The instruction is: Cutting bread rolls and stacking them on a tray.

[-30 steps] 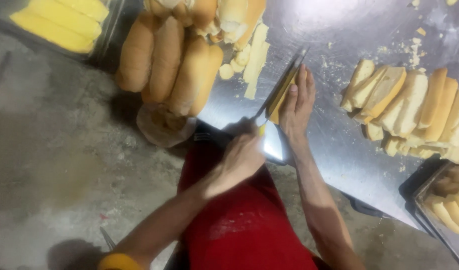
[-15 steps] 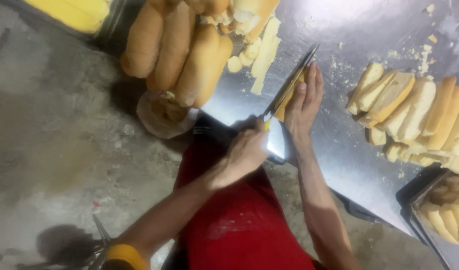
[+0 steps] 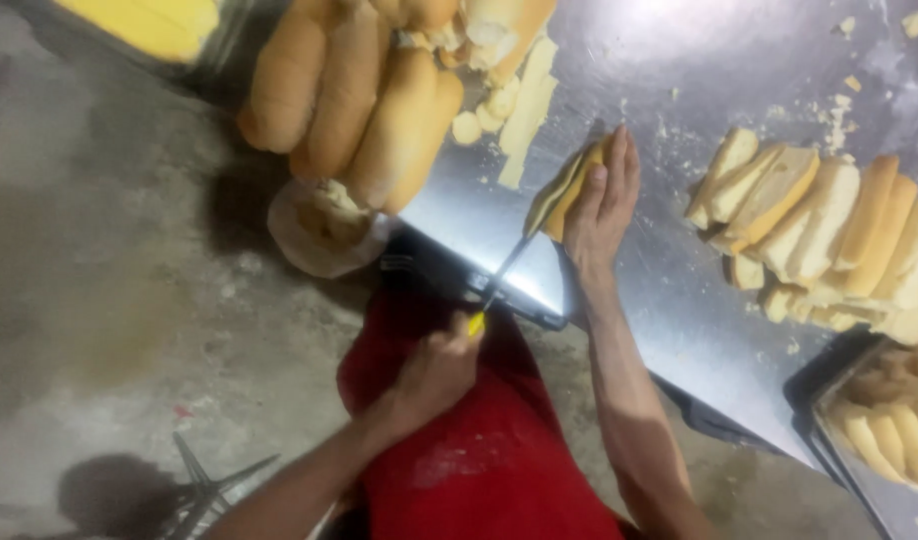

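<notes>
Light: dim, overhead source.
Glare: bright patch on steel surface (image 3: 679, 60).
Shadows: dark on floor (image 3: 99, 300).
Focus: soft, slight motion blur.

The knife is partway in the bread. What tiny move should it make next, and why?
Probably draw the knife a little further through the bread slice. The left hand grips its yellow handle, the blade is already between the two halves, and the right hand holds the bread flat on the metal table, so the cut looks unfinished.
</notes>
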